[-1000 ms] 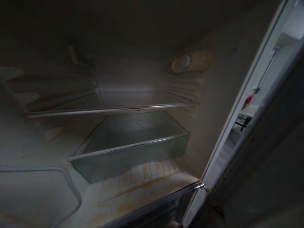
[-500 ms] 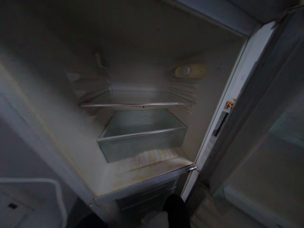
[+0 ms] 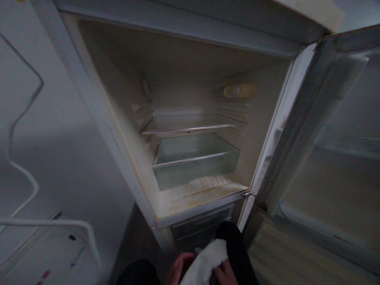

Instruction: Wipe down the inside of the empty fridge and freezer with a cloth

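A: Location of the white cloth (image 3: 205,257)?

B: Low in the head view, between the two hands and just beside the dark-clad right knee (image 3: 233,235). The refrigerator (image 3: 202,205) stands ahead with its door swung wide; the crisper drawer (image 3: 196,174) sits inside, well apart from the cloth.

A: State of each hand?

B: Right hand (image 3: 225,274): fingers bent in at the cloth's right edge, apparently holding it. Left hand (image 3: 180,267): curled, close against the left side. Cannot tell whether it grips; the cloth and frame edge hide the fingertips.

A: Expected handling?

B: Judged light, soft and limp, with no real stiffness. It drapes in a rounded fold. Not fragile; slip unlikely if dry. Dampness cannot be read in this dim light.

A: Best hold?

B: Probably a bunched grip at mid-fold, palm behind it. An edge pinch alone would likely let the rest sag.
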A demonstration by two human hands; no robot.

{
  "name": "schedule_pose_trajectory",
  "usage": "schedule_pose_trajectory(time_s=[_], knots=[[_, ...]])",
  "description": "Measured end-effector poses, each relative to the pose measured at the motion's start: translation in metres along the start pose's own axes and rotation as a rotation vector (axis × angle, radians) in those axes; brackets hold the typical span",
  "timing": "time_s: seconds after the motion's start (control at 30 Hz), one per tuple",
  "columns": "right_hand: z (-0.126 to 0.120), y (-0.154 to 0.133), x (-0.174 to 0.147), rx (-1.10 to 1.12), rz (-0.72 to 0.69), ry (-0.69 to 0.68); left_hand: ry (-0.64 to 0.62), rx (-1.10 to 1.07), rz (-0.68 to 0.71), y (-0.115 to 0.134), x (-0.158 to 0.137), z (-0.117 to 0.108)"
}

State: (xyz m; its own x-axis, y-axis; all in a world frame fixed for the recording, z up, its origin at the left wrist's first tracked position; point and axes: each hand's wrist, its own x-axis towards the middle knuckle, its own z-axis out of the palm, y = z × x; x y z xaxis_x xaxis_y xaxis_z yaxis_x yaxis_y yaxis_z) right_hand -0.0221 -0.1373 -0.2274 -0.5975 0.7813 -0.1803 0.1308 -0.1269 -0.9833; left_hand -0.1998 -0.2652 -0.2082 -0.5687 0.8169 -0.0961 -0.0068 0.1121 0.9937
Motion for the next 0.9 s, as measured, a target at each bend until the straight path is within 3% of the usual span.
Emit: schedule_pose_trajectory(time_s=[0.17, 0.27, 0.53, 0.7, 0.9], knots=[[0.010, -0.054, 0.010, 0.137, -0.123, -0.029, -0.101, 0.297, 0.312, 0.069, -0.012, 0.006], [0.013, -0.070, 0.014, 0.164, -0.182, -0.026, -0.109, 0.300, 0.328, 0.095, -0.006, 0.023], [0.002, -0.067, 0.009, 0.138, -0.188, -0.083, -0.123, 0.414, 0.326, 0.092, -0.002, 0.051], [-0.009, -0.066, 0.006, -0.005, -0.261, -0.132, -0.052, 0.370, 0.328, 0.095, -0.006, 0.072], [0.008, -0.067, 0.012, -0.163, -0.309, -0.109, 0.137, 0.316, 0.315, 0.109, -0.004, 0.059]])
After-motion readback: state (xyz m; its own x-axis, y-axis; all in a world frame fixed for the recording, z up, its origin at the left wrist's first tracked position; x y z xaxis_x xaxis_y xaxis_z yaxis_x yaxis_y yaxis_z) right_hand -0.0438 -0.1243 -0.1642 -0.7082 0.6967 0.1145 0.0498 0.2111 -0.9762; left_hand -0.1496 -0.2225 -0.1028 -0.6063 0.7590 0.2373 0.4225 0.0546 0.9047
